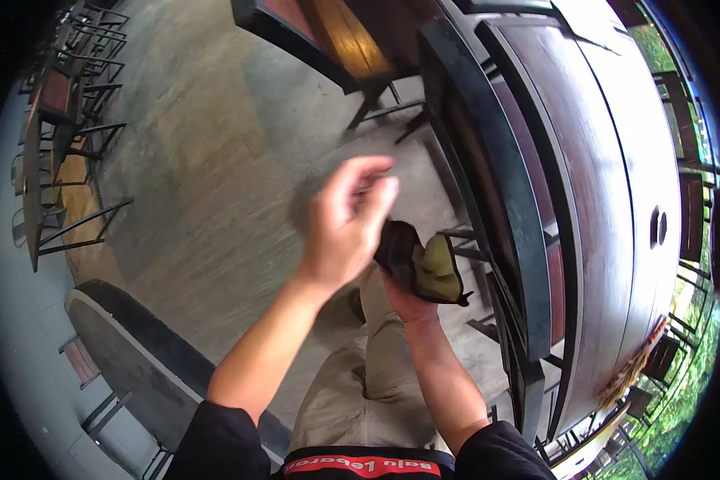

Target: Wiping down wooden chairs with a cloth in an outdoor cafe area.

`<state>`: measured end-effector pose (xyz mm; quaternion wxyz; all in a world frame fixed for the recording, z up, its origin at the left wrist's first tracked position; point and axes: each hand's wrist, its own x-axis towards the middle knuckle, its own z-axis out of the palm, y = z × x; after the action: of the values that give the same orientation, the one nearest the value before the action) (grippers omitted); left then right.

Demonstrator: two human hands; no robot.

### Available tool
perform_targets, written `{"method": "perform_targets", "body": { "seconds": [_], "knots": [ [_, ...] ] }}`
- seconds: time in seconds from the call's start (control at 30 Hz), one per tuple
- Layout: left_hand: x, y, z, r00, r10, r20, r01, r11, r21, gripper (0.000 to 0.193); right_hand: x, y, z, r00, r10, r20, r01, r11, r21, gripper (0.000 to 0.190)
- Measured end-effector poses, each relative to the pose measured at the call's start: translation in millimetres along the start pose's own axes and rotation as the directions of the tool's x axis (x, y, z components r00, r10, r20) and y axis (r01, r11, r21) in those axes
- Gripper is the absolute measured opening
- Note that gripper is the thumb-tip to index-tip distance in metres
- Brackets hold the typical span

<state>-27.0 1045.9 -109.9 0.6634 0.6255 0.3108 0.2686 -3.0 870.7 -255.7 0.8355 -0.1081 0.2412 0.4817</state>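
My right hand (409,297) is closed around a small dark fabric pouch or case (399,249), whose yellow-green inside faces up. The case seems to be unzipped, with a dark edge and a small tab at its lower right corner. Up and left of it, my left hand (353,216) is raised with its fingers curled and its thumb apart, blurred; nothing shows between the fingers. Whether it touches the pouch's left edge cannot be told. Both hands are over the concrete floor, in front of my legs.
Along my right runs a long wooden table (600,180) with a small dark round object (662,228) on it. Dark-framed benches (492,180) stand beside it. A curved grey-topped piece (132,354) is at lower left, and stacked chairs or tables (66,120) line the far left wall.
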Motion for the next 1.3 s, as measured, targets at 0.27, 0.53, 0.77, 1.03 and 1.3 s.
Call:
{"method": "perform_targets", "body": {
  "seconds": [0.27,0.53,0.77,1.03,1.3],
  "knots": [
    [22,10,-108,0.924,-0.13,-0.359,0.113,0.991,-0.068,0.017,109,60,196,0.891,-0.265,0.369,0.418,0.798,-0.435,0.047],
    [43,-12,-87,0.905,-0.245,-0.347,0.192,0.965,-0.181,0.017,232,117,372,0.525,0.041,0.85,0.706,-0.579,-0.408,0.083],
    [39,-11,-102,0.856,-0.297,-0.423,0.318,0.948,-0.022,0.013,266,133,353,0.702,0.091,0.706,0.406,-0.866,-0.292,0.091],
    [64,12,-104,0.862,-0.281,-0.422,0.289,0.956,-0.047,0.018,352,149,419,0.689,0.164,0.706,0.265,-0.964,-0.035,0.072],
    [160,41,-160,0.869,0.051,-0.493,0.012,0.992,0.123,0.016,367,75,447,0.521,0.419,0.744,0.812,-0.511,-0.282,0.032]
  ]
}}
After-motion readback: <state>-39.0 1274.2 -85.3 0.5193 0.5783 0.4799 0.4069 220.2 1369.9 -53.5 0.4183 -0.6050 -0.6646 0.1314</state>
